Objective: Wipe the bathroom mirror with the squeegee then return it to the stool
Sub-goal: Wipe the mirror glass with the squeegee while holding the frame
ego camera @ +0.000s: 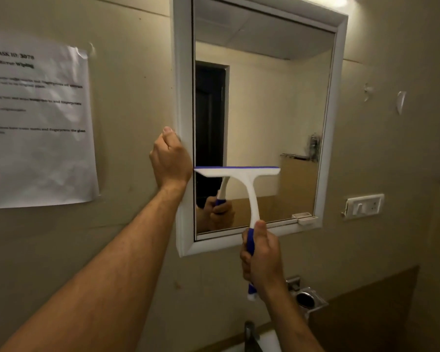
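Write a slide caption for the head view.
Right hand draws squeegee across mirror; left hand grips frame.

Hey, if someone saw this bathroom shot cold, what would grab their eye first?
Probably the white and blue squeegee pressed to the lower half of the white-framed mirror, its handle gripped by the right hand. Next, the left hand holding the frame's left edge, and the printed sheet taped to the wall at left.

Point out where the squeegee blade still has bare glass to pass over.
Free: glass above the squeegee up to the mirror top, and right of the blade to the frame. Crowded: left edge, where the left hand holds the frame; right hand grips the handle below.
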`<state>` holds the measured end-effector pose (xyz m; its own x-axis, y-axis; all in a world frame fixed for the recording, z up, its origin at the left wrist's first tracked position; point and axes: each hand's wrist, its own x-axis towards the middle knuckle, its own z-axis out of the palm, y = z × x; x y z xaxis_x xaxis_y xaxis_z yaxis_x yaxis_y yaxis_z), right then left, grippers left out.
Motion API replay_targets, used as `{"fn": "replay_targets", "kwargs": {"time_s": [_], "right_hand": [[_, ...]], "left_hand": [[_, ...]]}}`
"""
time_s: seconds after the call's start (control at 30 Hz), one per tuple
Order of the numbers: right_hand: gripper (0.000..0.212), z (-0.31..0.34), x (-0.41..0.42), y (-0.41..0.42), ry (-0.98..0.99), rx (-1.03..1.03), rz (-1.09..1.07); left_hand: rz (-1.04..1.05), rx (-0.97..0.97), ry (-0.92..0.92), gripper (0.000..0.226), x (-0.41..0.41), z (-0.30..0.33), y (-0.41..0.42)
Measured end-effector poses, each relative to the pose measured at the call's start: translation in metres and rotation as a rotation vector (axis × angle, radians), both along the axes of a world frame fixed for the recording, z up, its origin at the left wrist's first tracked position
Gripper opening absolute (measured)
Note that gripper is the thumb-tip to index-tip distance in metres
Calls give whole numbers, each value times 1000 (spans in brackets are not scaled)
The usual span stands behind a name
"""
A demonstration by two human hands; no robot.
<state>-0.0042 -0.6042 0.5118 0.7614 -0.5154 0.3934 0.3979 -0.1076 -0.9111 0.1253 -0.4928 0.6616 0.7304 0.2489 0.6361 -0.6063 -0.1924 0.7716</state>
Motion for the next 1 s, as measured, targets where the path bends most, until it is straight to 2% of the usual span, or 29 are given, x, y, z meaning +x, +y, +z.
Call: {"fn": "replay_targets", "kwargs": {"time_s": [0.03,0.1,0.17,0.3,0.5,0.63,0.73,0.77,0.87,1.0], "right_hand": [[58,-10,-1,1,12,11,0],[56,-30,-6,4,49,39,-4],[55,-47,-12,6,98,59,-8],[53,-45,-18,5,112,60,4],[49,-18,-10,-4,53,-5,9],[56,-53,-13,2,94,47,10],[74,-81,-20,7,133,95,-7],[74,-84,-21,7,140,102,-8],[51,-70,-21,4,147,95,-20],[49,-38,-13,-3,95,18,-17]], "left_hand": [[-12,5,4,30,-1,0,0],[-15,14,7,47,-3,-3,0],[-32,6,29,51,-1,-11,0],[-30,-36,-25,34,-8,-25,-1],[-34,-50,-64,40,-15,-22,-1],[-67,-83,-3,27,-2,-27,-1],[-74,-76,-27,37,-5,-25,-3],[-59,-76,-49,41,-7,-24,-3],[-60,-81,-95,42,-8,-25,-2],[-104,-134,-124,40,-7,-28,-2]]}}
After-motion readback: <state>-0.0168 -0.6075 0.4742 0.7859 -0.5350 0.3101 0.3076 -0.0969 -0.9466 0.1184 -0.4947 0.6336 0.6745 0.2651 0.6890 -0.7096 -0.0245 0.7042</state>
